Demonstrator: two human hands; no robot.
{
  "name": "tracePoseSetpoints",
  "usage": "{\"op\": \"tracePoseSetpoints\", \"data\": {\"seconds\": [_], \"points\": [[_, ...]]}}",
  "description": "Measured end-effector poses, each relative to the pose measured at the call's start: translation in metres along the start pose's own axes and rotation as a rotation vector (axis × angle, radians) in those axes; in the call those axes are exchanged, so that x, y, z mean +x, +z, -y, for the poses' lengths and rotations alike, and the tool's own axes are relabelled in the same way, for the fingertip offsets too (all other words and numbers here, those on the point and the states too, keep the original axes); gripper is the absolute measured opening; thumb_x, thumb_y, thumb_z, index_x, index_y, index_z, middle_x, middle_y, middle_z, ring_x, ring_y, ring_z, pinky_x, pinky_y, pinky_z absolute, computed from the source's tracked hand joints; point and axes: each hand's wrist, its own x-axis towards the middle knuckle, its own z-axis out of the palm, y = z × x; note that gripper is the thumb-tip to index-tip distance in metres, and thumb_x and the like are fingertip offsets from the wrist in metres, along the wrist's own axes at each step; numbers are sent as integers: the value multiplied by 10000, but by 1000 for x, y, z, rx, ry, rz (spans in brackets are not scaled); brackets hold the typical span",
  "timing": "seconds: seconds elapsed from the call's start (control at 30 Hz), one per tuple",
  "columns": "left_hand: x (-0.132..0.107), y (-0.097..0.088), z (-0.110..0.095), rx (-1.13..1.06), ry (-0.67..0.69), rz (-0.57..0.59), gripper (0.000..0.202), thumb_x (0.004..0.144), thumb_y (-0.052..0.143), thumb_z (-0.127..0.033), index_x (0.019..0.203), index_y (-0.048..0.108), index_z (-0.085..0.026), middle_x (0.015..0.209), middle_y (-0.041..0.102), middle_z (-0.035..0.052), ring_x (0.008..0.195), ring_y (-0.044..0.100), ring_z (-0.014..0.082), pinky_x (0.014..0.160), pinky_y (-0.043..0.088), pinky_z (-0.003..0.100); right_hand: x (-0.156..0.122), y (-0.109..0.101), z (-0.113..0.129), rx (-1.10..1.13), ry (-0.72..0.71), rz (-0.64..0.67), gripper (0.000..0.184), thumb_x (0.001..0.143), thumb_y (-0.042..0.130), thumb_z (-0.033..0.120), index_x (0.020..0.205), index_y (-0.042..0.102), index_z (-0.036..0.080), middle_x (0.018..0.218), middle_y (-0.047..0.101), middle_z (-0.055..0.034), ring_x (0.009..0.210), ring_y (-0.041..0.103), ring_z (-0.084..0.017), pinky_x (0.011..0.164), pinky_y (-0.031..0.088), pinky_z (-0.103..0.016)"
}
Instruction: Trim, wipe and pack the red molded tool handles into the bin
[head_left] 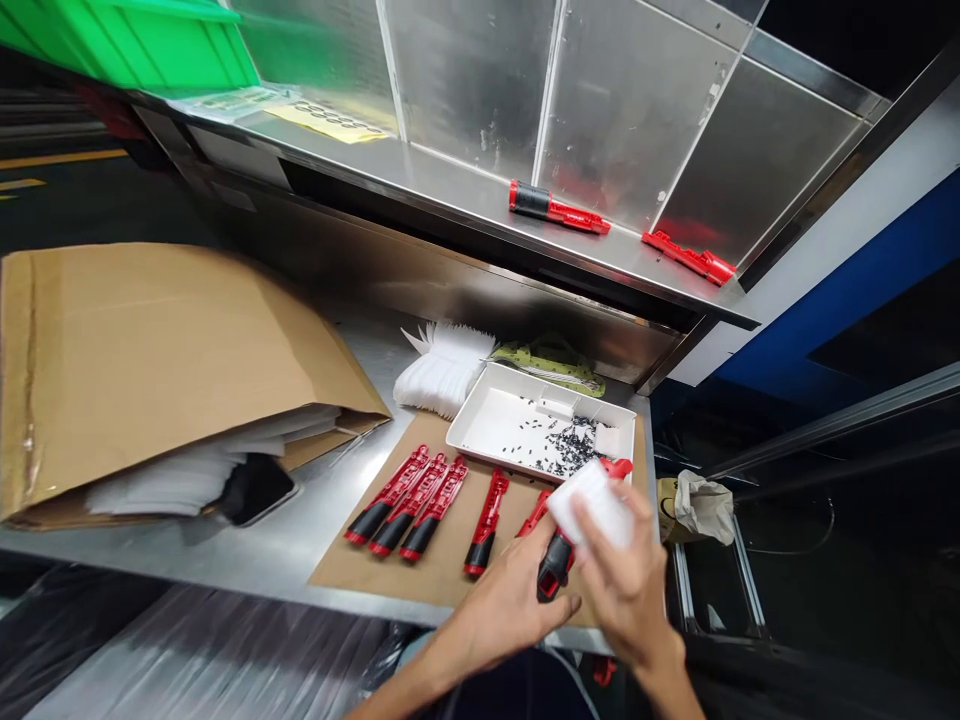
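My left hand (510, 605) grips a red and black plastic handle part (556, 567) near the front edge of the brown cardboard sheet (442, 560). My right hand (626, 580) holds a white plastic piece (592, 502) over that part. Several more red and black handle parts (409, 502) lie in a row on the cardboard to the left. Behind them stands a white tray (495, 425) with small dark screws (566, 445) scattered in it.
A stack of white plastic pieces (444, 370) lies behind the tray. A large cardboard box (150, 360) lies on its side at left, white sheets spilling out. Two red parts (559, 208) rest on the metal shelf above. A crumpled bag (697, 505) hangs at right.
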Motion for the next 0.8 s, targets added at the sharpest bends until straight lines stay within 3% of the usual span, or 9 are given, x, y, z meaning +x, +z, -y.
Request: {"op": "tracePoseSetpoints", "data": {"seconds": [0.1,0.17,0.3,0.43,0.6,0.7,0.8], "points": [[-1,0,2,55,5,10,586,749,647,-291,1317,548,-185,1033,666,70,941,589,250,893,491,377,-1,3,-7,-2,45,-15,441,966,470,228,1382,567,342,1406,402,-99,1200,566,-261,872,574,-375],[-2,0,6,-33,-19,33,697,731,673,-296,1395,487,-202,1039,652,67,910,584,237,839,505,368,-1,5,-13,-42,132,-102,417,968,493,252,1370,582,318,1389,403,-109,1214,550,-276,869,571,-385],[-3,-2,13,-570,-180,231,910,707,723,-391,1506,324,-219,819,579,-24,522,480,87,498,423,234,-4,4,-21,21,101,-112,442,957,507,222,1386,564,310,1429,363,-110,1277,503,-296,915,554,-411],[-3,-8,16,-857,-305,307,1026,597,792,-308,1505,324,-216,760,576,-58,413,412,22,390,308,168,-5,-6,-25,8,134,-182,417,935,531,220,1339,608,285,1386,390,-118,1249,499,-306,886,553,-433],[-1,-16,10,-898,-282,304,954,596,791,-298,1461,401,-199,730,577,-61,379,383,7,345,273,150,-10,-22,-25,89,-36,-75,443,886,532,175,1307,628,279,1419,390,-111,1236,514,-290,842,573,-399],[1,-21,7,-861,-241,321,968,598,806,-316,1462,386,-204,723,572,-66,385,394,17,351,299,151,-13,-26,-23,48,9,-138,429,874,562,178,1287,641,262,1376,420,-116,1193,534,-283,812,581,-392],[2,-25,6,-781,-193,356,971,624,818,-383,1469,371,-214,709,554,-66,408,392,33,368,313,161,-13,-28,-20,42,-60,-108,440,853,545,135,1258,657,263,1388,420,-113,1181,551,-271,818,583,-381]]}}
